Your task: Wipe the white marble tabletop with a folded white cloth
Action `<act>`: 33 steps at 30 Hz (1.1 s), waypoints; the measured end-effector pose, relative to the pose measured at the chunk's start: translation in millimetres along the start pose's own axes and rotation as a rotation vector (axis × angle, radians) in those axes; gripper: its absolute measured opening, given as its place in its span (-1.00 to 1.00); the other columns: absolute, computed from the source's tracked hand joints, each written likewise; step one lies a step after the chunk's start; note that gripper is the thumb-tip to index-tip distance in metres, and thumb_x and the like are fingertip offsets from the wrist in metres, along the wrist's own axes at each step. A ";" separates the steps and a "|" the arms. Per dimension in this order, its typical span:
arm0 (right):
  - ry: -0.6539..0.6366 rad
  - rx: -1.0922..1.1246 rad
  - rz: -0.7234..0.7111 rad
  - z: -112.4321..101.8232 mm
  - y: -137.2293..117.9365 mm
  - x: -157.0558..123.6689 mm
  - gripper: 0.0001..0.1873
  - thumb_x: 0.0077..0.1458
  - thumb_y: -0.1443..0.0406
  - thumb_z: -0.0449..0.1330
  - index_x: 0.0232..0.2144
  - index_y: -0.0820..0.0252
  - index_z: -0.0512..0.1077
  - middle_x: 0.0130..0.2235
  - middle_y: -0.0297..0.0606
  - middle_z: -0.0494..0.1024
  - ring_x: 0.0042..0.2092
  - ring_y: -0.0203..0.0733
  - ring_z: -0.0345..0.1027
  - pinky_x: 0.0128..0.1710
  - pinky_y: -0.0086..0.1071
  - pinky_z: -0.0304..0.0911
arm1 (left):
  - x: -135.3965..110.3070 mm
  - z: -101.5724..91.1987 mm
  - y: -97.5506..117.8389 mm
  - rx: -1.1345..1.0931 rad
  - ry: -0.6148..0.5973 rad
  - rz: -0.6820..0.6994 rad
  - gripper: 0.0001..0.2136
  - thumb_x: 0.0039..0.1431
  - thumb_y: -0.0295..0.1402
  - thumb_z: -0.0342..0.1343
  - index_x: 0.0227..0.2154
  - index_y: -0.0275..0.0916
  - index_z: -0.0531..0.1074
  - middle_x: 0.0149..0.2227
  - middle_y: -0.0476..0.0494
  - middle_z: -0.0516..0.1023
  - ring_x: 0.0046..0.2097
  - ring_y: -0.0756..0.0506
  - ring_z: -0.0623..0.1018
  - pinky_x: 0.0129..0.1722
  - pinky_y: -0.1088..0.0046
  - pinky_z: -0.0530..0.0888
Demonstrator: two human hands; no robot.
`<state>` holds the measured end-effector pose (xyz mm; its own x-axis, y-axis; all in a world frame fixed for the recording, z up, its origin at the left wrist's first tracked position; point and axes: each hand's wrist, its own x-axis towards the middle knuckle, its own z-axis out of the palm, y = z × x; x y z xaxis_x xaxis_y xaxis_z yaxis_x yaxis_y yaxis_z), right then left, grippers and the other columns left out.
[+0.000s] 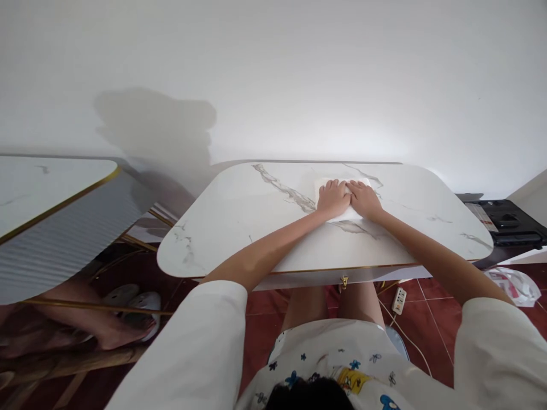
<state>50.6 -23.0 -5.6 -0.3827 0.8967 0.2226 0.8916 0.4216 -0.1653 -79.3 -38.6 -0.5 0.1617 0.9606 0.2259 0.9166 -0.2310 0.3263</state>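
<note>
Both my hands are on a white tissue [350, 215] that lies flat on the marble-patterned tabletop [231, 222]. My left hand [333, 197] presses down on its left half, with the fingers bent against it. Close beside it, my right hand [364, 199] bears on the right half in the same way; the two hands touch or nearly touch at the thumbs. Much of the tissue is hidden under my palms. A small gold drawer knob [343, 281] shows on the table's front, below my forearms.
A second marble-topped cabinet [55, 176] with gold trim stands at left, with another person's foot [115, 333] and white shoes below it. At right lie a black case [510, 219] and a clear plastic bag [515, 285]. A power strip [399, 300] with its cord rests on the red-tiled floor.
</note>
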 end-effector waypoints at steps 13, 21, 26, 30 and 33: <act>0.018 -0.016 -0.036 25.7 18.0 101.1 -0.41 0.28 0.38 -0.20 0.30 0.28 0.23 0.33 -0.12 0.27 0.30 0.05 0.11 0.25 -0.06 0.07 | 86.9 9.9 -50.7 -0.019 0.062 -0.014 -0.62 0.27 -0.38 -0.13 0.10 -0.14 0.37 0.16 -0.20 0.43 0.24 -0.23 0.31 0.22 0.11 0.26; 0.018 -0.022 -0.022 29.2 26.9 134.4 -0.41 0.27 0.39 -0.18 0.30 0.28 0.23 0.33 -0.12 0.28 0.29 0.06 0.13 0.25 -0.07 0.09 | 120.0 12.0 -63.0 -0.003 0.048 -0.007 -0.60 0.28 -0.38 -0.15 0.13 -0.18 0.35 0.19 -0.23 0.41 0.26 -0.24 0.30 0.24 0.09 0.24; 0.016 -0.002 0.003 29.7 32.0 144.6 -0.42 0.28 0.38 -0.18 0.29 0.25 0.25 0.30 -0.13 0.33 0.27 0.06 0.16 0.24 -0.06 0.11 | 137.7 16.9 -66.9 0.023 0.036 0.006 -0.60 0.29 -0.36 -0.15 0.13 -0.18 0.36 0.20 -0.23 0.42 0.26 -0.24 0.31 0.23 0.09 0.24; 0.029 0.000 0.051 30.4 33.2 146.6 -0.43 0.29 0.38 -0.20 0.27 0.23 0.27 0.28 -0.11 0.35 0.25 0.07 0.17 0.23 -0.03 0.10 | 147.7 19.7 -67.8 0.040 0.016 0.036 -0.59 0.31 -0.38 -0.16 0.17 -0.17 0.33 0.22 -0.20 0.40 0.27 -0.23 0.31 0.24 0.11 0.23; 0.023 -0.021 0.087 30.3 32.2 145.8 -0.45 0.30 0.38 -0.21 0.25 0.21 0.27 0.26 -0.11 0.36 0.25 0.07 0.16 0.22 -0.02 0.10 | 152.5 19.7 -68.0 0.046 -0.021 0.054 -0.58 0.32 -0.39 -0.17 0.18 -0.18 0.32 0.23 -0.22 0.39 0.28 -0.24 0.30 0.24 0.11 0.24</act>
<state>16.2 125.3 -7.6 -0.2985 0.9262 0.2303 0.9261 0.3394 -0.1650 -109.8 126.6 -6.3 0.2186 0.9500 0.2231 0.9221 -0.2758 0.2713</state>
